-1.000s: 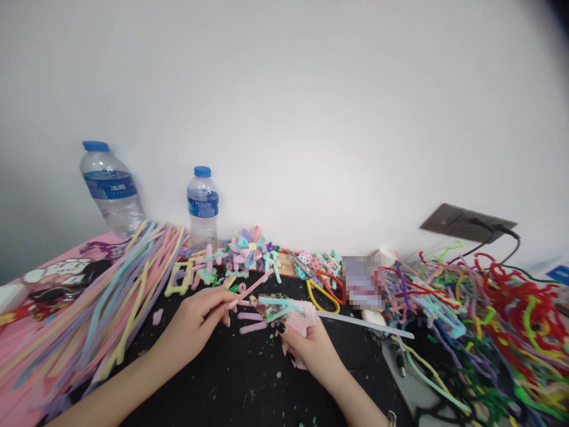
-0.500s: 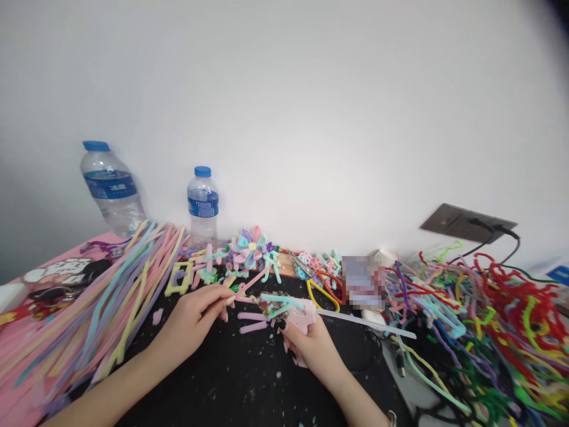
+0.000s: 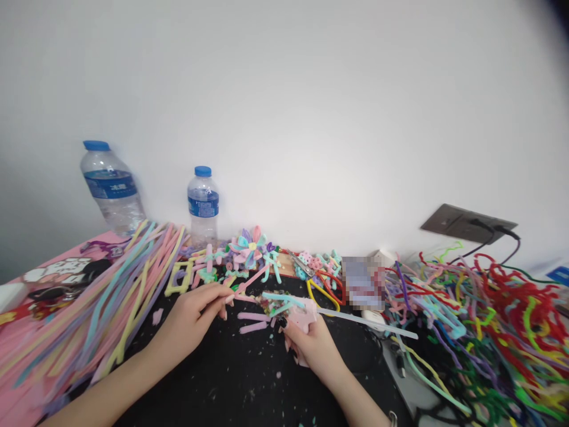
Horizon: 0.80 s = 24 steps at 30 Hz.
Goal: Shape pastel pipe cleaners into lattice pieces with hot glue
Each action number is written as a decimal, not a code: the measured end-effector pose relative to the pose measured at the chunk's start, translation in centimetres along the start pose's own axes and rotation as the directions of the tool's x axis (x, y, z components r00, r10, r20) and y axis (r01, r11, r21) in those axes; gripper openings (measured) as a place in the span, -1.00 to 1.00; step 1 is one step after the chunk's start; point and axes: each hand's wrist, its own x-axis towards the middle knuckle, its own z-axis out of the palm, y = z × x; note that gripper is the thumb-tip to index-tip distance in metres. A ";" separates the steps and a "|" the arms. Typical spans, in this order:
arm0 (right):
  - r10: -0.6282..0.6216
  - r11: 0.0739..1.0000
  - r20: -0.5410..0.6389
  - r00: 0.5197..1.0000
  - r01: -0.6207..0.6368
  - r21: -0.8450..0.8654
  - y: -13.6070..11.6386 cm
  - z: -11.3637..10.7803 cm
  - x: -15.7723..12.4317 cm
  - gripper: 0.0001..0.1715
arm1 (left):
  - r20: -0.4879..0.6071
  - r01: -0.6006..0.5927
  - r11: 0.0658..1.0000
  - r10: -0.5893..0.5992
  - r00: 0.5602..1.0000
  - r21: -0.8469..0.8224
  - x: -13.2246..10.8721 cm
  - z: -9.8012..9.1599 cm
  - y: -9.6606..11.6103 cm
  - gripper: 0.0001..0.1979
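My left hand [image 3: 200, 309] pinches a bent pink pipe cleaner [image 3: 252, 280] between thumb and fingertips. Wrapped round the handle of a pale pink hot glue gun [image 3: 304, 315] is my right hand [image 3: 313, 345]. A long translucent glue stick [image 3: 368, 322] sticks out of the gun's rear. Short turquoise pipe-cleaner bits and coloured fluff cover its front, which points at the pink piece. The blur hides whether the nozzle touches the pipe cleaner. Short lilac pipe-cleaner pieces [image 3: 252, 327] lie on the black mat [image 3: 222, 379] between the hands.
Long pastel pipe cleaners [image 3: 120, 302] spread at left; a tangled bright heap [image 3: 502, 332] lies right. Two water bottles [image 3: 203, 204] stand by the wall. Behind the hands are a pipe-cleaner flower [image 3: 251, 246], yellow-and-red-handled scissors [image 3: 323, 295] and a blurred-out rectangle [image 3: 362, 281].
Almost nothing differs. Both hands keep their holds, and the glue gun and pink pipe cleaner have shifted only very slightly.
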 end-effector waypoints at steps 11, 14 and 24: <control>-0.036 0.999 0.007 0.999 0.036 -0.002 0.1 -0.2 0.1 -0.74 | -0.020 -0.019 1.000 0.019 1.000 0.014 0.1 0.0 -0.6 -0.75; -0.021 1.000 -0.004 1.000 0.021 -0.016 0.0 -0.2 0.1 -0.72 | -0.030 -0.014 1.000 0.014 0.999 0.020 0.2 -0.1 -0.7 -0.75; -0.026 0.998 -0.022 0.999 0.025 -0.053 -0.1 -0.3 0.0 -0.70 | -0.012 0.028 0.999 -0.028 1.000 0.037 0.3 -0.7 -0.1 -0.74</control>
